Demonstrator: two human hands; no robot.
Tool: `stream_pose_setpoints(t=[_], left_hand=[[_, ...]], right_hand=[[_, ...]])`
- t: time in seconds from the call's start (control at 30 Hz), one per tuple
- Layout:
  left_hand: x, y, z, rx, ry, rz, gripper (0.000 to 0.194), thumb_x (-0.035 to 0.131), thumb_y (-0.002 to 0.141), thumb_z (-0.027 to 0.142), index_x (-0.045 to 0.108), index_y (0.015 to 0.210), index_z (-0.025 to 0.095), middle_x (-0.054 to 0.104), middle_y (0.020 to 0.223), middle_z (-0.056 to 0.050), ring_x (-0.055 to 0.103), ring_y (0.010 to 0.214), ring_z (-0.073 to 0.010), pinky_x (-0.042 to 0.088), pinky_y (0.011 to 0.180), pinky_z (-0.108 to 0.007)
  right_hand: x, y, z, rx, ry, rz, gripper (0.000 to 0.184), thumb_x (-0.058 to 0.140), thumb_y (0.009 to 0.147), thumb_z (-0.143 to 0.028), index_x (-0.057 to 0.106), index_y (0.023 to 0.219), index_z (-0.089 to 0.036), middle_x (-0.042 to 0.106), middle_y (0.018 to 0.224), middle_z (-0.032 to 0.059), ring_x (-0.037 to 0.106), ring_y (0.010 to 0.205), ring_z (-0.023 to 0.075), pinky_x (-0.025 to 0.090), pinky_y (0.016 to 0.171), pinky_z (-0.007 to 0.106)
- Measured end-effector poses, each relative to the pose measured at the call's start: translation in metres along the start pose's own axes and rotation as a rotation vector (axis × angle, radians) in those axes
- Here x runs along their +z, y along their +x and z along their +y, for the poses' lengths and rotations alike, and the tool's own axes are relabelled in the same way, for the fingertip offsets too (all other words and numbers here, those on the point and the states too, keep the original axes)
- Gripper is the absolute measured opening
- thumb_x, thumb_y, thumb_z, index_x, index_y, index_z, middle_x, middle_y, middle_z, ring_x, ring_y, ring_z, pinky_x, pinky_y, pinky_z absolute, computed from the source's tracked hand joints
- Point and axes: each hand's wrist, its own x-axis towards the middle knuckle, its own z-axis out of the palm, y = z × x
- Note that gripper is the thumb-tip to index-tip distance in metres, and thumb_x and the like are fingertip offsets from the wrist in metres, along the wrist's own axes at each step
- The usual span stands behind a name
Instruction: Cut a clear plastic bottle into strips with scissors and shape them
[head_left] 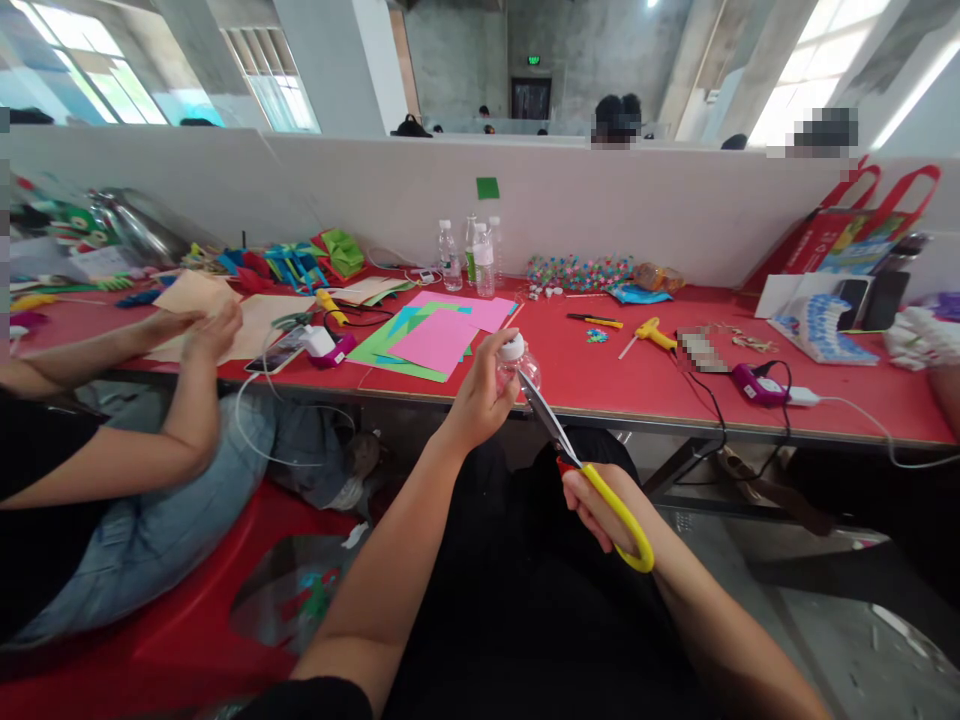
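Clear bottle held in the left hand, scissors pointed at it from the right

At the far left, a sheet of tan paper [196, 292] is held up by a co-worker [161, 455], who is seated on a red stool [187, 625]. Beside it on the red table [555, 325], a phone [277, 353] and a purple socket [331, 351] are placed near the front edge. Farther right, green, blue and pink paper [439, 340] is spread in an overlapping pile, and upright drink bottles [484, 262] are grouped behind it.

At the middle, a clear bottle [530, 372] with a white cap is gripped by the left hand [480, 395], its fingers curled around the cap end; it is held just at the table's front edge. Scissors [556, 430] are aimed up at it, their yellow handle enclosed by the fingers of the right hand [604, 505]. Whether the bottle is touched by the blades cannot be told.

To the right, a yellow glue gun [657, 335] is laid on the table, followed by a second purple socket [759, 385] and, at the back, a red bag [851, 232].
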Motion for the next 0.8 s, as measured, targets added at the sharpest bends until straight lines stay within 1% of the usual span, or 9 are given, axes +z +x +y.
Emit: stream_pose_setpoints(t=[0.2,0.37,0.53,0.67,0.8], left_hand=[[0.003,0.001,-0.003,0.002,0.006,-0.003,0.056,0.046,0.092,0.017,0.025,0.143,0.025,0.043,0.14,-0.017,0.05,0.128,-0.0251,0.042,0.109,-0.049],[0.01,0.002,-0.008,-0.017,-0.018,-0.006,0.061,0.048,0.09,0.015,0.023,0.144,0.027,0.042,0.142,-0.016,0.047,0.131,-0.0256,0.039,0.111,-0.051],[0.019,0.003,-0.02,-0.068,-0.035,-0.041,0.068,0.051,0.085,0.01,0.024,0.144,0.027,0.038,0.145,-0.016,0.044,0.134,-0.0276,0.04,0.11,-0.05],[0.021,0.003,-0.03,-0.119,-0.086,-0.088,0.076,0.058,0.079,0.009,0.025,0.145,0.028,0.035,0.148,-0.014,0.04,0.137,-0.0296,0.036,0.113,-0.051],[0.014,0.003,-0.034,-0.195,-0.151,-0.149,0.089,0.069,0.07,0.011,0.025,0.145,0.03,0.029,0.152,-0.012,0.034,0.141,-0.0334,0.03,0.117,-0.054]], right_hand=[[-0.001,0.0,0.0,-0.011,0.002,0.003,0.038,0.042,0.087,-0.052,0.046,0.065,-0.021,0.04,0.034,-0.0093,0.035,0.026,0.0056,0.025,0.035,0.018],[-0.004,0.004,0.003,-0.026,0.01,0.036,0.042,0.043,0.085,-0.057,0.045,0.064,-0.021,0.039,0.032,-0.0095,0.034,0.025,0.0057,0.026,0.035,0.018],[-0.006,0.014,0.014,-0.102,0.126,0.011,0.048,0.039,0.087,-0.065,0.047,0.068,-0.021,0.038,0.031,-0.0096,0.034,0.026,0.0072,0.03,0.036,0.019],[-0.007,0.026,0.022,-0.139,0.17,-0.004,0.051,0.038,0.089,-0.067,0.049,0.07,-0.02,0.038,0.031,-0.0094,0.035,0.026,0.0082,0.031,0.034,0.019],[-0.011,0.035,0.022,-0.115,0.115,0.034,0.05,0.04,0.088,-0.067,0.05,0.07,-0.02,0.039,0.031,-0.0091,0.036,0.025,0.0078,0.031,0.034,0.019]])
